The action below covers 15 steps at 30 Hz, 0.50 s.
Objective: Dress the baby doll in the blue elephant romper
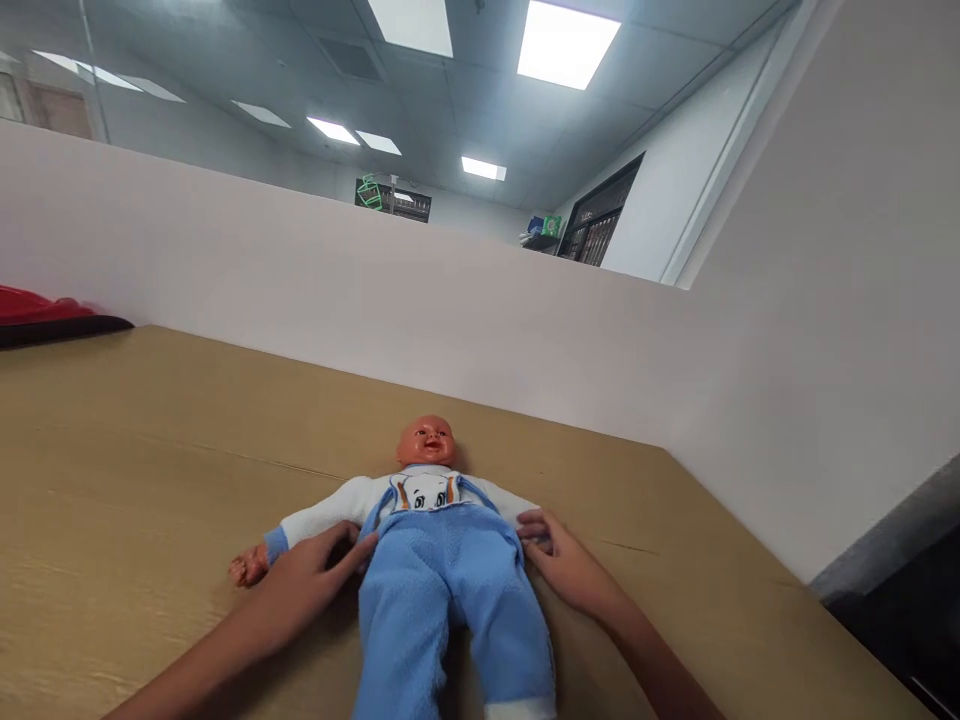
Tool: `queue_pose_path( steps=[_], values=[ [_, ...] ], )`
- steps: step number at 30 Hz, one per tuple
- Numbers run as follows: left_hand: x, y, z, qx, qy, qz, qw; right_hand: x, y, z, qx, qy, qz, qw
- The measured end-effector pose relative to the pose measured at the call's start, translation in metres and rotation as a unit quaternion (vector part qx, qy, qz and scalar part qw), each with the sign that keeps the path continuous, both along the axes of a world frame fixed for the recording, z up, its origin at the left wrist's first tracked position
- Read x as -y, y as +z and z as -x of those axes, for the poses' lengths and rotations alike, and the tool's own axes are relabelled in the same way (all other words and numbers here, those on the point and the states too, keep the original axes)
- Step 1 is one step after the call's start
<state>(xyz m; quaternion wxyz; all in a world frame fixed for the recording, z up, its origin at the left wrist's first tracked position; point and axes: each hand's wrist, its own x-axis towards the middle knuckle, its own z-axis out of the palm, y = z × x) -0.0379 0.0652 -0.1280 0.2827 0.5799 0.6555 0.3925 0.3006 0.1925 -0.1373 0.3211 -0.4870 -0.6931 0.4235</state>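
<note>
A doll (439, 530) in blue overalls (409, 580) lies face-up on the table (165, 450), head toward twelve o'clock. At its nine, the left hand (311, 572), half-open, meets the overalls; at three, the right hand (562, 562), loosely curled, does likewise. Whether either grips fabric, I cannot tell. Red material (34, 306) lies toward ten.

Above the smooth white partition wall (337, 280), rectangular white ceiling panels (568, 45) glare with a hazy bloom, while below that wall the flat tan tabletop (187, 430) takes dimmer, diffuse light, with faint soft shadows beside the bald plastic doll in blue overalls (450, 550) and slightly soft detail.
</note>
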Motion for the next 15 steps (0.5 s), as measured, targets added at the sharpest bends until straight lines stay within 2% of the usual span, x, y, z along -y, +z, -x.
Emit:
queue_pose_path(
  steps=[1,2,3,4,6,8,11,15],
  values=[
    [0.0,-0.005,-0.001,-0.037,-0.001,0.003,0.999,0.002,0.013,0.003,0.022,-0.024,-0.036,0.999],
    [-0.001,-0.009,-0.003,-0.059,0.002,0.003,0.998,0.005,0.029,0.011,0.069,-0.041,-0.105,0.991],
    [-0.002,-0.012,-0.005,-0.068,0.012,-0.005,0.998,0.009,0.045,0.024,0.1,-0.036,-0.161,0.981],
    [-0.002,-0.015,-0.006,-0.06,0.024,-0.019,0.998,0.013,0.061,0.04,0.11,-0.009,-0.2,0.974],
    [-0.004,-0.018,-0.009,0.001,0.023,-0.044,0.999,0.021,0.088,0.08,0.113,0.073,-0.226,0.965],
    [-0.007,-0.021,-0.011,0.095,-0.015,-0.045,0.994,0.022,0.105,0.122,0.109,0.159,-0.223,0.956],
    [-0.012,-0.026,-0.008,0.196,-0.072,-0.029,0.978,0.009,0.111,0.175,0.156,0.283,-0.244,0.914],
    [-0.016,-0.035,-0.003,0.211,-0.074,-0.027,0.974,-0.023,0.104,0.222,0.21,0.381,-0.226,0.872]
  ],
)
